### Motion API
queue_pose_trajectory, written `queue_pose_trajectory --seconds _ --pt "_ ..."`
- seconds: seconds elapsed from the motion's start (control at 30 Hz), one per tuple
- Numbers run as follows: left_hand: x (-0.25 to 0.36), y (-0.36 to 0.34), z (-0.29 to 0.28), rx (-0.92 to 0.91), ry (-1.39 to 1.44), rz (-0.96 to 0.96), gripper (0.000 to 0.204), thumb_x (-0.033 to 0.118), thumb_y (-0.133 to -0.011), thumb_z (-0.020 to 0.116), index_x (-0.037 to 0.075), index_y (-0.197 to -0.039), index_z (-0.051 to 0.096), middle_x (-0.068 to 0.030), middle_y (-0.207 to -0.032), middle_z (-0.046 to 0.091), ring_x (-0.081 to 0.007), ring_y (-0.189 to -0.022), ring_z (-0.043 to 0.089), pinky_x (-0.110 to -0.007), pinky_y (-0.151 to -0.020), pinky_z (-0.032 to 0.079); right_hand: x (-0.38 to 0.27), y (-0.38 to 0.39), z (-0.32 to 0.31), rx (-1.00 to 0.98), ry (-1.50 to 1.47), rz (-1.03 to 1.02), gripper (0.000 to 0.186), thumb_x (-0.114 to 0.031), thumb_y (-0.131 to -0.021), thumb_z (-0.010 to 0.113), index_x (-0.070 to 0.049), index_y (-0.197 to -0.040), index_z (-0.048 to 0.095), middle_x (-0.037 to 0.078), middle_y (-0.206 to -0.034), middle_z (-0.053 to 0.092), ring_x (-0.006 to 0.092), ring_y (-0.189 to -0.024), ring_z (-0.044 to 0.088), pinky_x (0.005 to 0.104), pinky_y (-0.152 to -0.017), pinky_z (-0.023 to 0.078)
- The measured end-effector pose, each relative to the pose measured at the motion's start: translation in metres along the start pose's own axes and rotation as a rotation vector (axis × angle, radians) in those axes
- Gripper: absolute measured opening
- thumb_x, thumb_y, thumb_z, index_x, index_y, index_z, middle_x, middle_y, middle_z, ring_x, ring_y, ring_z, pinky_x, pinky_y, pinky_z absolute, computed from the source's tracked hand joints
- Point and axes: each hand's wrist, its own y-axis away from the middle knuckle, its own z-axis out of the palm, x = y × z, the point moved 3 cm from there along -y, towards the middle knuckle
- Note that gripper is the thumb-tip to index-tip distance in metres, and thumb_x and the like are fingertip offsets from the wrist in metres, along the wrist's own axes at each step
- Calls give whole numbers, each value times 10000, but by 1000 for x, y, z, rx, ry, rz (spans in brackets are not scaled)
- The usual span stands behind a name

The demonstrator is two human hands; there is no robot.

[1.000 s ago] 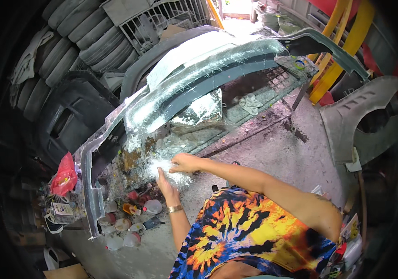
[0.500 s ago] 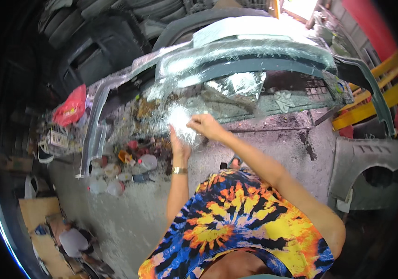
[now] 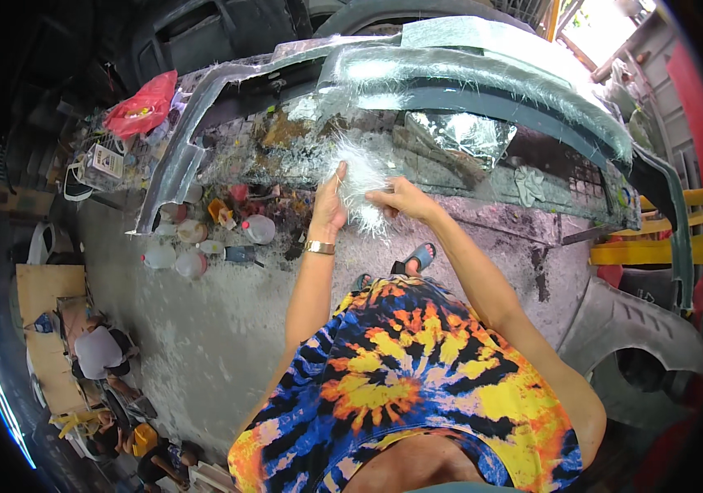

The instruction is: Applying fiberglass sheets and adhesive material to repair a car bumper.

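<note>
A white piece of fibreglass mat with loose, frayed strands hangs between my two hands. My left hand grips its left edge, thumb upright against it. On the other side my right hand pinches the mat's lower right edge, its fingers curled. Beyond them lies a long grey car bumper, curved at both ends. Stray fibres bristle from the matting laid along its middle. Neither hand touches the bumper.
The bumper rests on a cluttered bench. Plastic bottles stand on the floor below its left end; a red bag lies beyond. A crumpled silvery sheet and a pale glove lie behind. A grey fender leans at right. People sit lower left.
My view has shifted, so the bench sits differently in it. My right hand has moved away from my left, and more of the fibreglass mat shows between them.
</note>
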Motion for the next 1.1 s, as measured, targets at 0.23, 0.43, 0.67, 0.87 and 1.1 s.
queue_pose_trajectory --seconds 0.23,0.43,0.67,0.87,1.1 --pt "-6 -45 -58 455 331 225 253 208 -999 551 -16 -1103 606 -113 -1002 664 -236 -898 661 -389 -788 557 -2 13 15 217 398 -336 339 -258 -914 655 8 -732 548 -4 -576 425 91 -573 351 320 -517 330" --pt "-3 1 -19 33 121 44 478 336 -1011 520 -21 -1329 502 -125 -1326 556 -220 -1188 547 -373 -1025 436 -28 19 -6 237 176 -234 321 -265 -881 679 22 -781 575 119 -616 495 180 -589 389 373 -565 379" --pt "-18 0 6 159 33 80 346 257 -979 595 5 -1215 589 -100 -1180 645 -204 -1046 624 -358 -908 502 -17 8 -7 533 342 -293 377 -367 -836 716 -6 -906 633 236 -822 649 356 -820 670 418 -711 494" --pt "-22 -41 -13 247 237 159 333 202 -1032 449 -66 -1211 532 -212 -1147 630 -297 -1035 628 -389 -915 514 -22 6 24 369 607 -349 297 -306 -917 617 -19 -840 595 234 -785 606 427 -775 593 457 -661 468" --pt "-29 -45 3 264 339 101 343 215 -1035 453 -45 -1246 527 -203 -1183 628 -304 -1053 637 -424 -901 525 -31 17 21 496 590 -540 279 -216 -927 614 11 -783 540 213 -701 513 404 -640 509 444 -589 411"
